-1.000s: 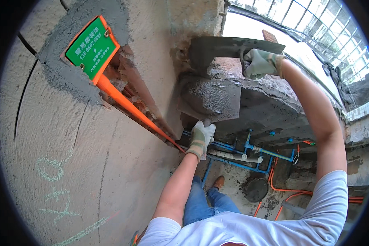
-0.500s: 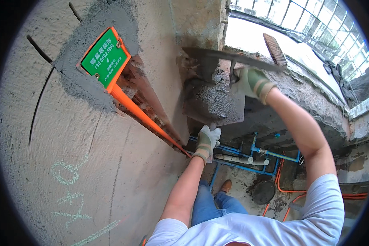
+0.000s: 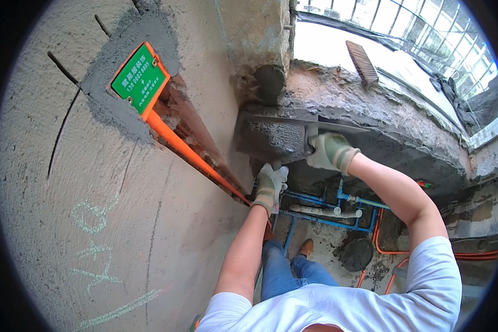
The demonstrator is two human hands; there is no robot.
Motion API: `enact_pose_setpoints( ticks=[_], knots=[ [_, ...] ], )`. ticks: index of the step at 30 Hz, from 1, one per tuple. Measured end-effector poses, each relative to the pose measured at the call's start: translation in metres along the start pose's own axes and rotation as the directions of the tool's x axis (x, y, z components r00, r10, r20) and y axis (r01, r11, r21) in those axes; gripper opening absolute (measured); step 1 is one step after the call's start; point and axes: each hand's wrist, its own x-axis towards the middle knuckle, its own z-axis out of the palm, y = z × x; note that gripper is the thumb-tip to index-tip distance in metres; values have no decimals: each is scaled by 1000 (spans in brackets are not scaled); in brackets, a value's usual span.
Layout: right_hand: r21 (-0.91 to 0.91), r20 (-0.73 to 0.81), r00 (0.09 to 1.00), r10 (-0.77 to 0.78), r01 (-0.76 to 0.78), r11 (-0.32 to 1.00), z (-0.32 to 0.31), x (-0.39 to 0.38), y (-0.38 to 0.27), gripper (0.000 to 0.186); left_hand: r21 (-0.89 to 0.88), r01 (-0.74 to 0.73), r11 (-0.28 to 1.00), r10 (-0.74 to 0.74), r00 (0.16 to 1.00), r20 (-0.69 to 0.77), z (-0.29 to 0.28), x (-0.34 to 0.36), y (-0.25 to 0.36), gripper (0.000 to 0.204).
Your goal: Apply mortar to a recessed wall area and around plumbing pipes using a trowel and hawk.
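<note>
My gloved left hand [image 3: 270,181] is closed around the handle beneath a mortar board [image 3: 248,145]. Wet grey mortar [image 3: 279,136] lies heaped on the board. My gloved right hand [image 3: 331,151] grips a plastering trowel [image 3: 340,128], its long blade held almost level over the far side of the board. Behind the blade runs the rough wall ledge [image 3: 348,91] below the window, its face coated with grey mortar. Whether the blade touches the ledge or the mortar heap, I cannot tell. The glove hides much of the trowel's handle.
On the left wall, a green plate with an orange frame [image 3: 141,80] tops an orange conduit [image 3: 193,152] in a chased groove. A brush [image 3: 362,62] rests on the window ledge. Blue pipes [image 3: 332,221] and a round dark cover [image 3: 357,254] are low down near my feet.
The trowel and my right hand have come down from above the mortar board to close over it. The board has shifted slightly left and appears flatter.
</note>
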Motion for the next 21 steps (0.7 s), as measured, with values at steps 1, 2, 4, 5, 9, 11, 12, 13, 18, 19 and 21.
enact_pose_setpoints(
  ticks=[1,2,4,5,9,11,12,13,18,19,21],
  knots=[
    [-2,5,1000,1,-1,1000,8,-8,5,35,-3,4,1000,-4,1000,1,0,-2,-3,28],
    [53,-30,999,19,-18,998,16,-17,18,35,-25,-30,999,30,999,15,2,-2,-5,27],
    [119,-175,984,-31,53,992,20,-29,32,35,-67,-66,996,67,998,11,2,-4,-10,25],
    [217,-144,990,-14,45,975,22,-40,46,32,-71,-51,996,53,998,23,6,-12,-9,25],
    [156,19,999,-27,24,987,27,-77,39,27,13,-70,997,71,996,-45,3,-31,-1,24],
    [53,11,996,-90,89,995,41,-85,44,26,136,-106,985,111,993,-29,9,-37,-3,28],
    [-6,-42,988,-152,152,988,50,-85,39,26,142,-102,985,107,994,-31,11,-41,-13,28],
    [-69,-91,972,-216,210,975,58,-83,33,26,365,-360,858,422,900,-105,16,-48,-31,34],
    [-140,-559,745,-364,349,927,89,-84,29,30,652,-396,646,564,824,-58,39,-93,-125,49],
    [-135,-558,746,-364,351,927,81,-83,19,30,548,-453,703,532,846,18,39,-96,-135,48],
    [469,65,997,49,-74,880,74,-89,-4,33,326,-345,880,363,932,8,44,-90,-116,41]
  ],
)
